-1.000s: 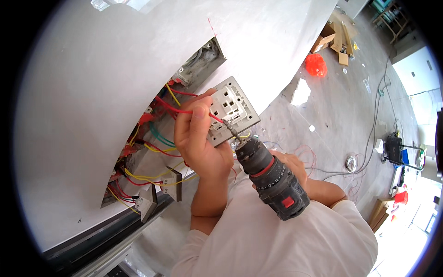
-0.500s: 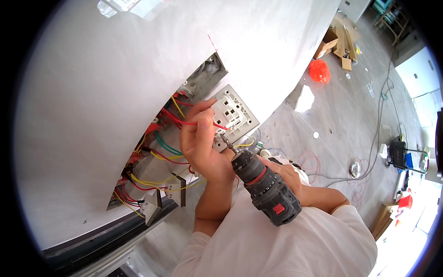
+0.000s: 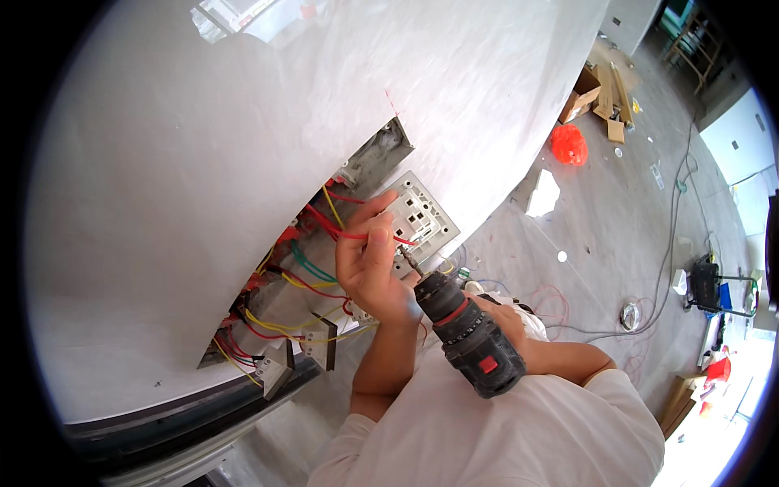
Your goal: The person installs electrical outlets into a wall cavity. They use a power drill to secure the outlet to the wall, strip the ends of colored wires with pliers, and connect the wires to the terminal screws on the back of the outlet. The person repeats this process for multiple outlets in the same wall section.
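My left hand [image 3: 369,264] is closed around the edge of a white wall socket [image 3: 441,223] with a grey rim, its open back turned toward me. A red wire [image 3: 327,223] runs from the wall recess past my thumb to the socket. My right hand [image 3: 505,321] grips a black cordless drill [image 3: 475,341] with a red patch, and the drill hides part of its fingers. The thin bit [image 3: 411,258] points into the socket's back beside the red wire's end; whether it sits on a screw I cannot tell.
A slanted recess [image 3: 381,150] in the white wall holds red, yellow and green wires. Two wired sockets, one [image 3: 319,342] above another [image 3: 274,370], hang from it. Rightward on the grey floor lie a red bag [image 3: 570,145], cardboard [image 3: 604,93], a white scrap [image 3: 544,195] and cables [image 3: 672,235].
The whole view has shifted slightly, so the wall and floor things sit lower and to the right. Both hands keep their hold, and the bit stays at the socket's back.
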Tool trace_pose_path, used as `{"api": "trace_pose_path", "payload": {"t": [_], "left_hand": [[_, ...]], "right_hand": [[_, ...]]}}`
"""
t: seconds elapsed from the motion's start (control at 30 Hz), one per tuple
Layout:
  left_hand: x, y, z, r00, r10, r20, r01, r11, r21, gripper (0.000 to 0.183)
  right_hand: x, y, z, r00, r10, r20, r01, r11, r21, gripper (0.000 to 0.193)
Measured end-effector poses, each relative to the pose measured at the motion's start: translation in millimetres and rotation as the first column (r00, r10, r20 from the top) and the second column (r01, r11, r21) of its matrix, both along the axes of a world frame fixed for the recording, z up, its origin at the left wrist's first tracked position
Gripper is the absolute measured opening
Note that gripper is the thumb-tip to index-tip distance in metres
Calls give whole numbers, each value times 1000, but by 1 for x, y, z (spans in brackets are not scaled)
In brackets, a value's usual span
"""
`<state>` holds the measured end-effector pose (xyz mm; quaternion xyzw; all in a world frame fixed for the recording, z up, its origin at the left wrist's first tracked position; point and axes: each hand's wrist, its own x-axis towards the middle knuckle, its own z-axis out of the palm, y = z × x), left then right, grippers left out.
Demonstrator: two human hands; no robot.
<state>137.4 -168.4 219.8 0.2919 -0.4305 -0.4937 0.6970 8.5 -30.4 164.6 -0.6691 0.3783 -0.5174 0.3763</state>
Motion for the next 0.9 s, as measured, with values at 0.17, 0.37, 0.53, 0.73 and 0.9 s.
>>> {"api": "trace_pose_path", "payload": {"t": [0.17,0.37,0.53,0.73,0.9], "left_hand": [[4,-2,-7,996,-14,85,20,997,-72,14],[6,4,-4,993,4,117,4,998,-64,12],[13,5,-15,986,49,160,-25,988,-151,14],[13,7,-15,975,107,195,-77,985,-157,20],[14,7,-17,982,83,170,-61,990,-130,18]], "right_hand": [[6,2,-6,999,-11,51,14,998,-63,95],[9,6,-10,1000,5,14,-5,1000,8,97],[10,8,-12,1000,29,1,-29,999,24,97],[15,8,-14,999,31,32,-32,999,38,97],[14,6,-17,999,27,37,-27,1000,-11,95]]}}
